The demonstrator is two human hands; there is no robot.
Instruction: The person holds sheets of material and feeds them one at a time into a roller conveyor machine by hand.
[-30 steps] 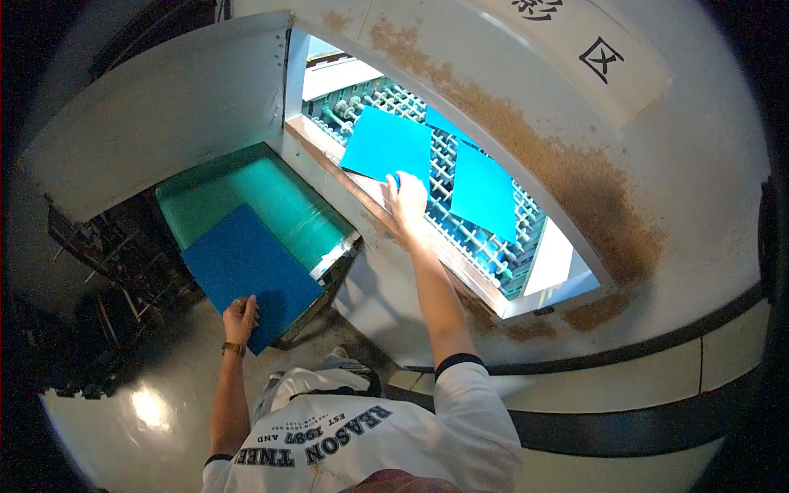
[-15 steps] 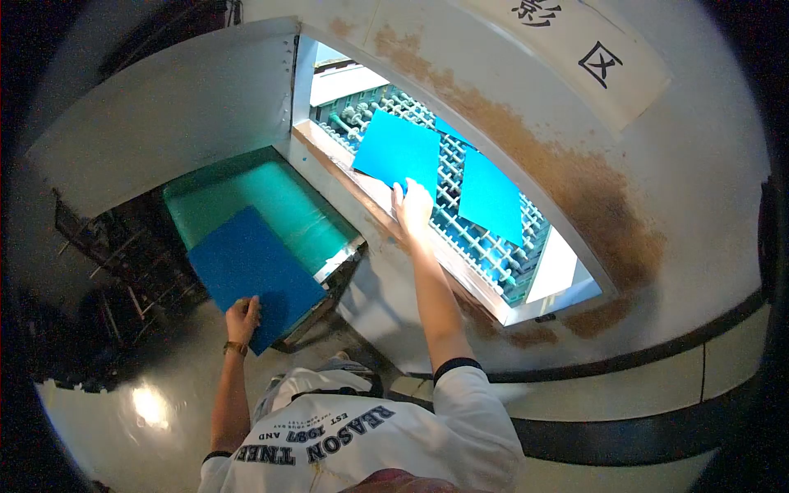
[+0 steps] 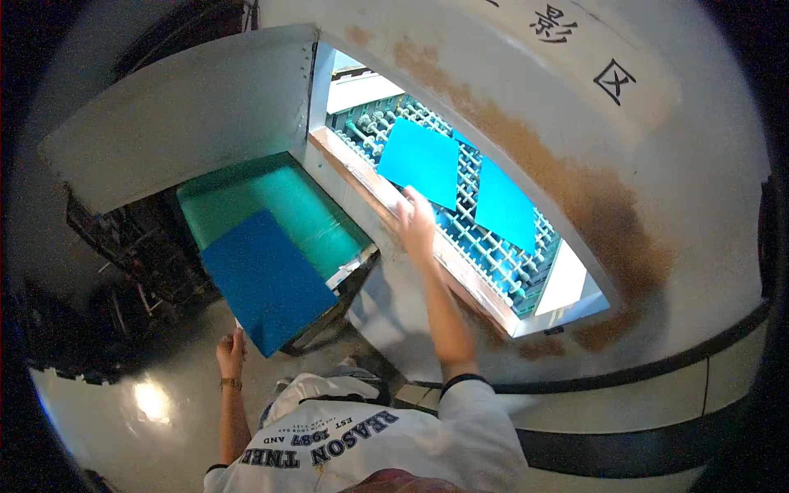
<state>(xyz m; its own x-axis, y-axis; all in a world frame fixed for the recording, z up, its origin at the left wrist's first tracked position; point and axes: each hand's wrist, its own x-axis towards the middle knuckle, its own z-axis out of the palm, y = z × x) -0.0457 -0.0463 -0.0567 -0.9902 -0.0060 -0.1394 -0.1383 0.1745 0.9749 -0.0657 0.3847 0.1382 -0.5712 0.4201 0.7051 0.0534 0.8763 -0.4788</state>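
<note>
A dark blue rectangular panel (image 3: 271,279) sits tilted over the edge of a green tank on the left. My left hand (image 3: 231,352) is at the panel's lower left edge, its fingers closed at that edge; part of the grip is hidden. In the lit opening on the right, a bright blue panel (image 3: 421,160) lies on a bed of rollers (image 3: 468,164). My right hand (image 3: 417,220), smeared by motion, is just below that panel's near corner, over the opening's sill, and appears to hold nothing.
Another bright blue panel (image 3: 505,205) lies farther right on the rollers, with part of a third behind. The green tank (image 3: 279,185) stands left of the opening's sill (image 3: 362,177). A stained pale machine wall (image 3: 575,189) with a lettered label rises beyond.
My right hand has come off the near panel on the rollers and drawn back slightly. My left hand has slid down from the dark blue panel's surface to its edge. The view has shifted slightly.
</note>
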